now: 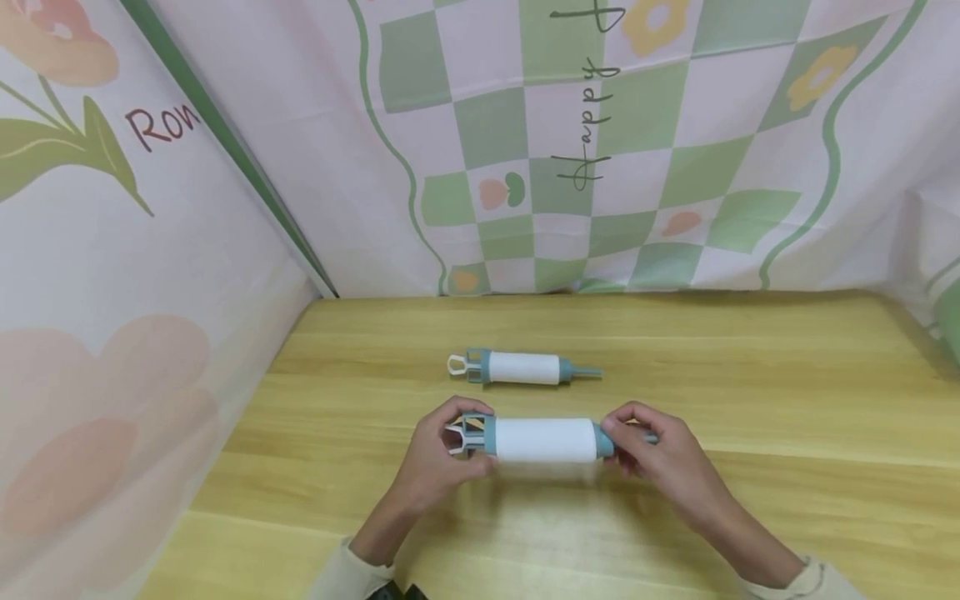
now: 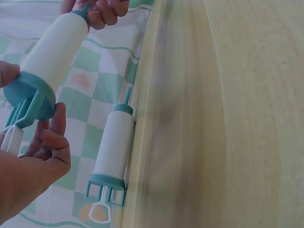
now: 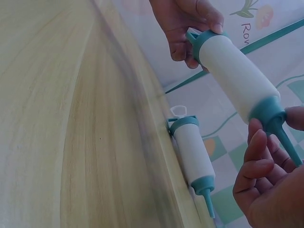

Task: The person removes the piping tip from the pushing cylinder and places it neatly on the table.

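Observation:
Both hands hold a large white syringe [image 1: 545, 440] with teal ends, level above the wooden table. My left hand [image 1: 433, 458] grips its teal handle end, thumb and fingers on either side of the collar. The white plunger ring there lies partly behind the palm. At the other end, my right hand [image 1: 670, 454] pinches the teal nozzle cap [image 3: 268, 111] between thumb and fingers, and the thin nozzle points out to the right. A second, similar syringe [image 1: 523, 367] lies on the table beyond the held one, its nozzle also pointing right.
The wooden table [image 1: 315, 417] reaches back to a hanging cloth [image 1: 558, 125] with green checks, flowers and lettering. Another printed cloth [image 1: 150, 275] with pink flowers hangs along the left side. A green rounded shape shows at the far right edge.

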Demonstrator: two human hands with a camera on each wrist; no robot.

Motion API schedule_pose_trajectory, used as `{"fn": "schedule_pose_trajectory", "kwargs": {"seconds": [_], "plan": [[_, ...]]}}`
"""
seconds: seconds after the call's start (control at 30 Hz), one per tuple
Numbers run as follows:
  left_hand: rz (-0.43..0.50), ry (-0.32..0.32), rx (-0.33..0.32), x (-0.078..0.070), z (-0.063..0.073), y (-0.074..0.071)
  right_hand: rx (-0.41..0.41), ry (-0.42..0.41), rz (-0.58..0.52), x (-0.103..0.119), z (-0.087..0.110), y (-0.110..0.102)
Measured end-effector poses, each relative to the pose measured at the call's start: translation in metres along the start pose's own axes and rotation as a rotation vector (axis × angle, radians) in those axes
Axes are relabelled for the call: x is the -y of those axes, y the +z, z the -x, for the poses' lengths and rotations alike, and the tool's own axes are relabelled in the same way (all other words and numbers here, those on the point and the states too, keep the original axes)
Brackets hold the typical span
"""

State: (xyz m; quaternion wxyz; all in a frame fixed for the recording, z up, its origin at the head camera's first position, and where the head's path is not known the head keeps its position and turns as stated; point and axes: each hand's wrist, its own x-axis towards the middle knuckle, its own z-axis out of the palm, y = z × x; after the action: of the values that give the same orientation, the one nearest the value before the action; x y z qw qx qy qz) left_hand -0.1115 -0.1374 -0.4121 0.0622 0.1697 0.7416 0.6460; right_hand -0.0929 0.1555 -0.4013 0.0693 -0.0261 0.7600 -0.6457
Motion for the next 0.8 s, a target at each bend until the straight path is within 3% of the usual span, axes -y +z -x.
{"fn": "schedule_pose_trajectory", "kwargs": {"seconds": [0.37, 0.8], "plan": [[0.017, -0.019, -0.006, -0.001, 0.001, 0.000, 0.024, -0.056, 0.018, -0.002, 0.003, -0.002], [0.022, -0.035, -0.009, 0.001, 0.001, -0.002, 0.061, -0.248, -0.005, -0.010, 0.003, 0.001]]}}
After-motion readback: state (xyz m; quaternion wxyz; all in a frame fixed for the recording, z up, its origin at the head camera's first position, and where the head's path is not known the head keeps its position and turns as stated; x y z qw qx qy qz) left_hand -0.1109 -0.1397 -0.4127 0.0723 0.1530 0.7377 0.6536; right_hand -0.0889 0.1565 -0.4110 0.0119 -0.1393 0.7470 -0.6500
